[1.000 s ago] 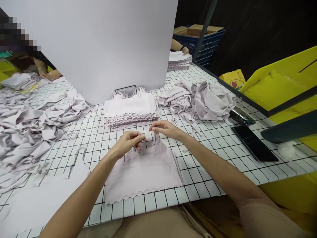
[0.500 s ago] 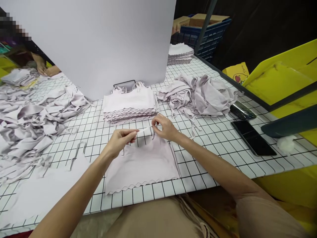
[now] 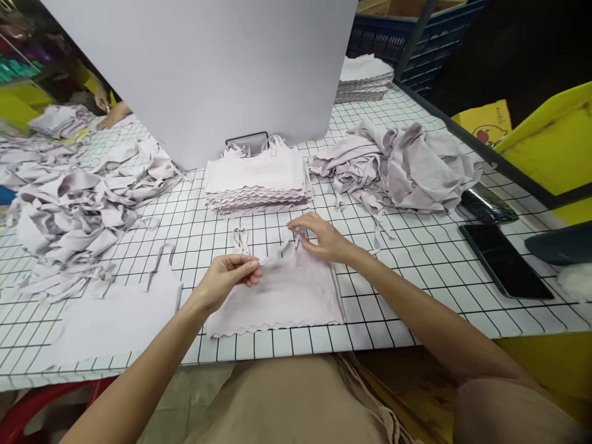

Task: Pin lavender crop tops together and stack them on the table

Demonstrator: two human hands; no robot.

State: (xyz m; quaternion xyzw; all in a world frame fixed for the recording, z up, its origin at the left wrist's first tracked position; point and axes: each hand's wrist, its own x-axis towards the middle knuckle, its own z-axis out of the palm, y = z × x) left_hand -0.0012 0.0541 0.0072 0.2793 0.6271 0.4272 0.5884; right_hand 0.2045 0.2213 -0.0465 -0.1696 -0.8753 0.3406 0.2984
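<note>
A pale pink camisole top (image 3: 277, 302) with a wavy hem lies flat in front of me. My left hand (image 3: 226, 277) is closed, thumb and fingers pinching a narrow whitish strip (image 3: 268, 261) over the top's upper edge; the strip's far end is blurred. My right hand (image 3: 324, 237) is at the right shoulder strap (image 3: 298, 237), thumb and forefinger curved and apart around it. The left strap (image 3: 240, 239) stands in a loop beyond my left hand. Another camisole (image 3: 120, 317) lies flat to the left, partly behind my forearm.
A stack of folded tops (image 3: 259, 179) sits behind the work. Crumpled garments are heaped at left (image 3: 78, 203) and right (image 3: 398, 166). A phone (image 3: 504, 262) lies near a dark shiny packet (image 3: 489, 203). A large pale board (image 3: 198, 74) stands behind. A co-worker's hands (image 3: 113, 114) show at far left.
My right fingers have spread, and the strip stretched between my hands now sags nearer the top. The left strap stands up in clear view. The camera has turned slightly left.
</note>
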